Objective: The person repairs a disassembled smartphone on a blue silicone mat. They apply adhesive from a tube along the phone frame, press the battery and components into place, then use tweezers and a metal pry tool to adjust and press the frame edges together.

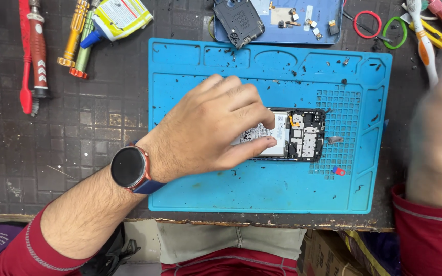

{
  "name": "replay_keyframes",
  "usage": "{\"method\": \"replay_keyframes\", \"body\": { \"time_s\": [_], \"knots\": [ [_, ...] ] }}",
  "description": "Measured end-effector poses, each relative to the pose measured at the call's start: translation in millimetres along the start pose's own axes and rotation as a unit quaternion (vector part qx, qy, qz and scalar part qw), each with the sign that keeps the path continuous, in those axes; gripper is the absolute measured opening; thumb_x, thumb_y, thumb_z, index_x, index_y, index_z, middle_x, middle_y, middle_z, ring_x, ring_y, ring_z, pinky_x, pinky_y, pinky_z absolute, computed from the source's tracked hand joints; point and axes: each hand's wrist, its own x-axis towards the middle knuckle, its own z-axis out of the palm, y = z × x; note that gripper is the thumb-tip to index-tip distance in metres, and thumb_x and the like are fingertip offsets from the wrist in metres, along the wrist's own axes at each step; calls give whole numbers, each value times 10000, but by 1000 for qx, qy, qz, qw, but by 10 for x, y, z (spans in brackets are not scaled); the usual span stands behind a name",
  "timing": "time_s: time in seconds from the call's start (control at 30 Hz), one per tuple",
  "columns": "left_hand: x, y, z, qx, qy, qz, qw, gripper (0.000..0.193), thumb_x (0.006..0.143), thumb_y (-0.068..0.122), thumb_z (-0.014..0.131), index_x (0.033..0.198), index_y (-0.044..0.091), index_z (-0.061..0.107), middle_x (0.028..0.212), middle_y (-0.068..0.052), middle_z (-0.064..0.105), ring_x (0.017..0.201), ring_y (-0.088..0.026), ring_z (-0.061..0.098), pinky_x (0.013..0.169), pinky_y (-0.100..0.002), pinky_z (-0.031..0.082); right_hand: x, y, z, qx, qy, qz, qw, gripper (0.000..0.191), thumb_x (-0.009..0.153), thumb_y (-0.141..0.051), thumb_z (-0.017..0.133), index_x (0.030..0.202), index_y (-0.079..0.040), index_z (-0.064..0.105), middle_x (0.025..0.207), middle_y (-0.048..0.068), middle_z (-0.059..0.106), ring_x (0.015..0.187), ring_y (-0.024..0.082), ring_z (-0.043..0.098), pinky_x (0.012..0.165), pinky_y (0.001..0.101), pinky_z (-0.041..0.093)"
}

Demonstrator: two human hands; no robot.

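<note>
Landmark: blue repair mat [262, 189] on the dark worktop [67, 148].
Near edge: mat stops just short of the worktop's chipped front edge; bare mat strip there.
Left hand [205, 128]: fingers [254, 148] spread flat, pressing the opened phone [303, 135] at mat centre; nothing gripped.
Right hand [438, 128]: blurred, off the mat's right edge; finger state cannot be told.
Left of mat: screwdrivers [78, 38], open worktop.
Far edge: blue parts tray [282, 18].
</note>
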Motion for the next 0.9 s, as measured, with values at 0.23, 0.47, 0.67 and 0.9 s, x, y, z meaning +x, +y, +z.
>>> {"method": "replay_keyframes", "body": {
  "time_s": [0.23, 0.47, 0.67, 0.9],
  "knots": [
    [-35, 25, -24, -7, -4, 7, 1000, 207, 986, 295, 758, 1035, 114, 670, 968, -20, 601, 924, -222, 569, 838, -370, 440, 143, -509, 298, -225, -90, -260, 935, 243, 986, -11, 699, 1215, -81, 659, 1248, 87, 534, 1195, 262, 485, 1084, 376, 353],
    [-54, 35, -38, 1, -8, 17, 1000, 221, 978, 308, 765, 1013, 115, 664, 954, -25, 591, 912, -228, 561, 828, -374, 438, 454, -587, 627, -283, -115, -321, 896, 193, 974, -74, 711, 1143, -159, 676, 1154, 23, 593, 1175, 248, 510, 1058, 420, 309],
    [-65, 9, -80, 14, 5, 27, 1000, 231, 988, 318, 759, 1025, 114, 658, 971, -14, 586, 928, -222, 561, 833, -377, 435, 659, -581, 859, -287, -120, -330, 891, 142, 985, -119, 726, 1124, -127, 699, 1040, 42, 631, 1032, 251, 562, 959, 421, 370],
    [-112, -35, -65, 24, 6, 26, 999, 242, 991, 339, 753, 996, 120, 651, 936, -21, 559, 896, -224, 548, 812, -384, 429, 738, -561, 1063, -266, -112, -306, 907, 147, 1000, -170, 747, 1114, -79, 725, 914, 74, 652, 877, 262, 612, 837, 412, 452]
  ]
}}
